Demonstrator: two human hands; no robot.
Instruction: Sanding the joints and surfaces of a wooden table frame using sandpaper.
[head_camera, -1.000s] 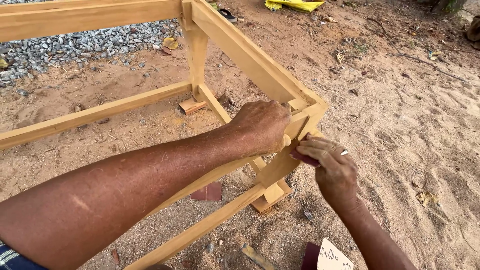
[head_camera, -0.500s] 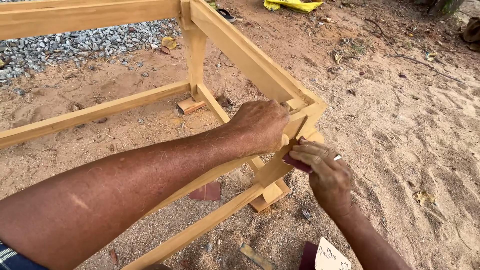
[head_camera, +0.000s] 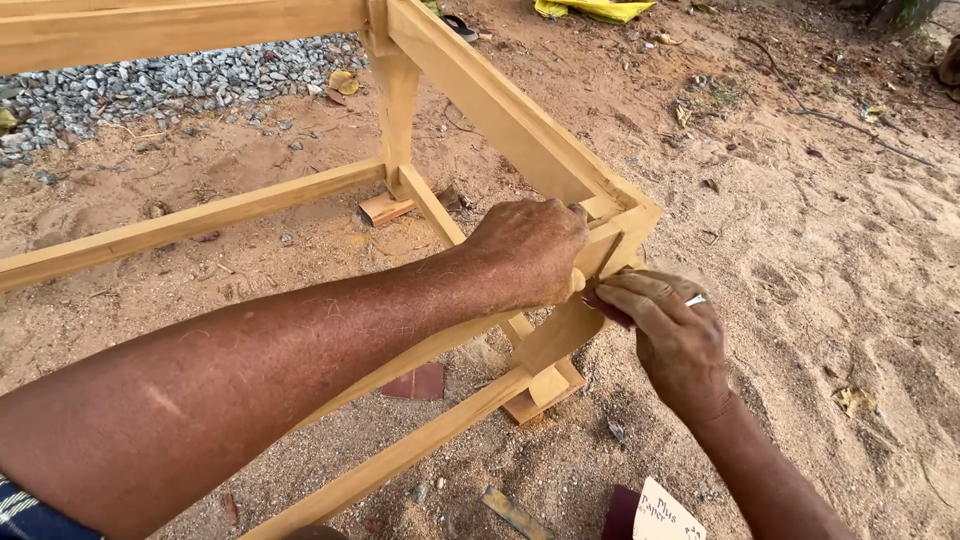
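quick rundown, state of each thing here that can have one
left hand: gripping the frame's near corner
right hand: pressing sandpaper to the leg
sandpaper piece: folded, pinched under the fingers
wooden frame: assembled, standing on sand
wood block: flat under the near leg
loose sandpaper sheet: lying flat on the ground

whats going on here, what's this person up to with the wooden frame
A person is working outdoors at a bare wooden frame standing on sandy ground. The left hand grips the frame's near corner, while the right hand presses a dark reddish piece of sandpaper against the corner leg. More sandpaper pieces lie on the sand below.
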